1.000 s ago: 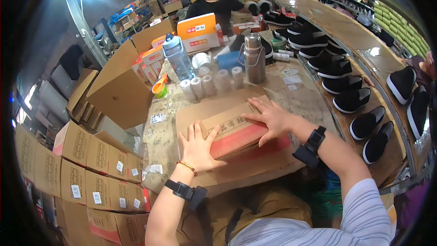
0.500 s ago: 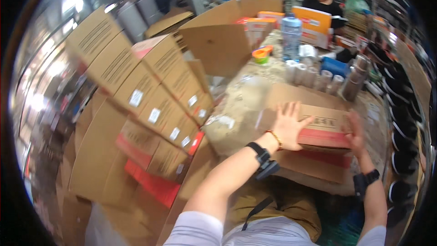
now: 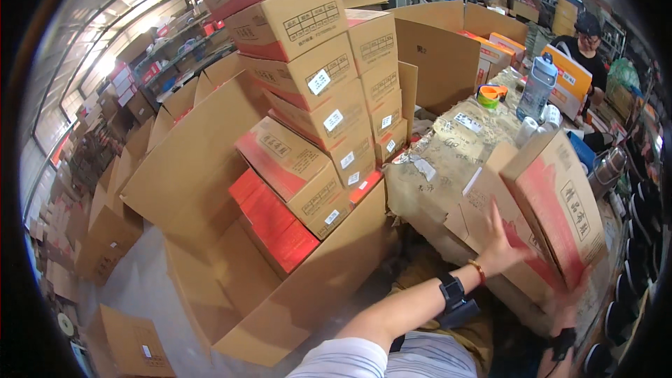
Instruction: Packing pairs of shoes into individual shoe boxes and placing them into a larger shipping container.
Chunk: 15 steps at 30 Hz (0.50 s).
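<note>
A brown shoebox-sized carton [image 3: 558,199] with a red band is tilted at the right, on the paper-covered table. Beneath and beside it is another brown and red cardboard piece [image 3: 483,199], perhaps a second carton; its full shape is hidden. My left hand [image 3: 502,246] has its fingers spread, over the cardboard just left of the carton, holding nothing. By the carton's lower corner is my right hand [image 3: 568,302], smeared by motion, its fingers too blurred to read.
A large open carton [image 3: 315,308] left of the table holds red boxes [image 3: 269,220] and tall stacks of brown cartons [image 3: 301,21]. On the table stand a clear blue-lidded bottle [image 3: 537,87] and a green and orange item [image 3: 490,94]. Another person [image 3: 591,52] sits beyond, at the far right.
My view has swung left, so the stacks and table shift. The carton, lying flat before, is now tilted up. My left hand has come off its top to its left side; my right hand is lower.
</note>
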{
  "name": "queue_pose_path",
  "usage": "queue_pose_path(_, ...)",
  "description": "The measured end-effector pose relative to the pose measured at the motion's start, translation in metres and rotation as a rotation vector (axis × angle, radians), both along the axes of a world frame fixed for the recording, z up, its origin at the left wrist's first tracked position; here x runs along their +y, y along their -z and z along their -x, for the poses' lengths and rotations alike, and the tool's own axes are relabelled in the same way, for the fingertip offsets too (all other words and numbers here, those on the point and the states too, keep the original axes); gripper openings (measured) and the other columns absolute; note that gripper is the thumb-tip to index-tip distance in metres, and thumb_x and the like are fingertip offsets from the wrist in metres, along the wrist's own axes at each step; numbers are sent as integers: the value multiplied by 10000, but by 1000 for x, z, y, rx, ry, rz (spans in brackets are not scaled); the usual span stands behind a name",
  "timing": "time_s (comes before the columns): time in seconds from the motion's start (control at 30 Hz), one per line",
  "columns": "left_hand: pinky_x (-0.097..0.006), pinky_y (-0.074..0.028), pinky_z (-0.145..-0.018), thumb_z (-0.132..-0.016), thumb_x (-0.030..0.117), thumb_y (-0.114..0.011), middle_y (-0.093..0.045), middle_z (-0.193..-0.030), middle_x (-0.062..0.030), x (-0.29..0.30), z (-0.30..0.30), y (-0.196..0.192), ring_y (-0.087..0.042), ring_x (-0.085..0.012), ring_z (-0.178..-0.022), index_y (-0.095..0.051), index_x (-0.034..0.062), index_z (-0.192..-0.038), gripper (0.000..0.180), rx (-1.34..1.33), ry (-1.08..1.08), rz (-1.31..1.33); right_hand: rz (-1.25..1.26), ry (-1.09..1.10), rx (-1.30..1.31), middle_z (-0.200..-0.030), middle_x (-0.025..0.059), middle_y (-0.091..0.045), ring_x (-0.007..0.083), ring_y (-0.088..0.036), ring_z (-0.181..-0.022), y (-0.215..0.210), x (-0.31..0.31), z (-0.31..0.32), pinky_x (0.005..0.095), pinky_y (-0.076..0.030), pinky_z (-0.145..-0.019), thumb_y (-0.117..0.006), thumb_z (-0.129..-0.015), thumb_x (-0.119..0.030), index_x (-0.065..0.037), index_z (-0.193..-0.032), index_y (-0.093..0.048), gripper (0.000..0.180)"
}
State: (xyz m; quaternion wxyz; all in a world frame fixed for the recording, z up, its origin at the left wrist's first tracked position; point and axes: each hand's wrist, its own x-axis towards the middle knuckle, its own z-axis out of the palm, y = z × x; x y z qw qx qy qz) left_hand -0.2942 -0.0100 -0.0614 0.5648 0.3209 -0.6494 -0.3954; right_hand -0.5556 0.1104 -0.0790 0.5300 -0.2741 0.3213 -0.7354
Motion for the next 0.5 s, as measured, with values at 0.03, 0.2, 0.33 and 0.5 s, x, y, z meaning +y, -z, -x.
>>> queue_pose_path(0.03,-508,-66,-1128,-561,465,-849,109,-1492,-262,9,28,19,67,-400,-1395,185,22,-1429,1421,335,146,13,53,16,20,-1402,99,-414,274,-403,-1283,4,-9,-31,444,-343,-1052,-480,-871,-599,-88,-1405,-329,755)
queue_pose_path(0.2,-451,-137,-1129,-658,233,-757,-73,-1478,-189,23,19,-57,-131,-306,-1378,214,52,-1426,1251,292,139,25,270,-58,84,-1493,59,-266,236,-267,-1368,9,-16,-105,439,-222,-1113,-380,-851,-703,-134,-1467,-197,859)
queue_pose_path(0.33,-415,-253,-1105,-667,122,-741,-155,-1458,-153,-32,-24,-113,-241,-260,-1340,145,76,-1449,1183,516,251,115,83,210,204,-1421,76,-314,221,-334,-1280,-7,-42,-76,395,-307,-1021,-326,-896,-666,-193,-1477,-187,761)
queue_pose_path(0.5,-435,-240,-1093,-602,186,-766,-224,-1380,-218,-137,-62,-230,-284,-321,-1297,-35,46,-1476,1147,556,-57,447,-147,641,920,-1301,69,-376,200,-397,-1147,4,-46,11,333,-338,-932,-347,-990,-409,-160,-1459,-261,539)
